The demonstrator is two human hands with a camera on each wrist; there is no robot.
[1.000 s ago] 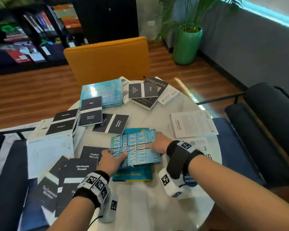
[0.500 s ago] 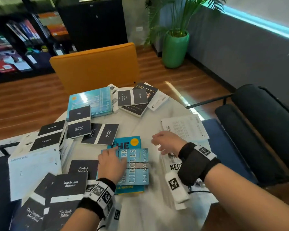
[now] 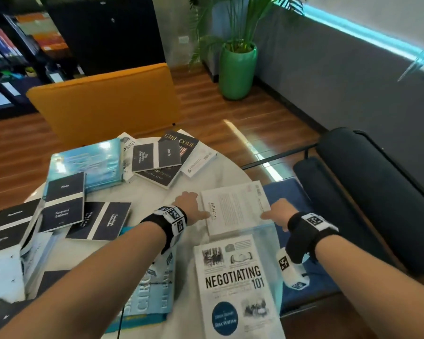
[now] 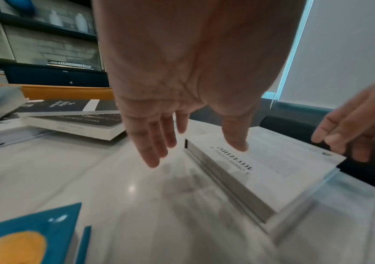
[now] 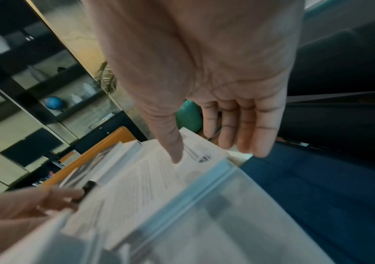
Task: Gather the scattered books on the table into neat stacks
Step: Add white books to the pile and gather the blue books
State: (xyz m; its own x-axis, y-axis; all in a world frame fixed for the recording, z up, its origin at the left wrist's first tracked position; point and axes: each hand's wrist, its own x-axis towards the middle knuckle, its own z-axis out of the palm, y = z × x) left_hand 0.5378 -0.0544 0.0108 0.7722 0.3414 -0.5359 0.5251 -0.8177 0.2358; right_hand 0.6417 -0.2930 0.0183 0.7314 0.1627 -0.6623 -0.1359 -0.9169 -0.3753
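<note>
Reaching for the white book [image 3: 233, 208], lying back cover up near the right rim of the table [image 3: 157, 196], just beyond the "Negotiating 101" book [image 3: 235, 285]. Left hand [image 3: 190, 205] spread at the book's left edge, thumb on the cover and fingers straight beside the spine; right hand [image 3: 278, 212] spread at the right edge, thumb on the cover, fingers loose past the rim, nothing yet gripped. Probably the pick-up step for 1 more stray book. Next: closing both hands on the 2 side edges, lifting, and setting it square on a stack, likely "Negotiating 101". Elsewhere, black paperbacks [image 3: 64, 199] and the far pile [image 3: 167, 157] lying askew, not yet stacked.
</note>
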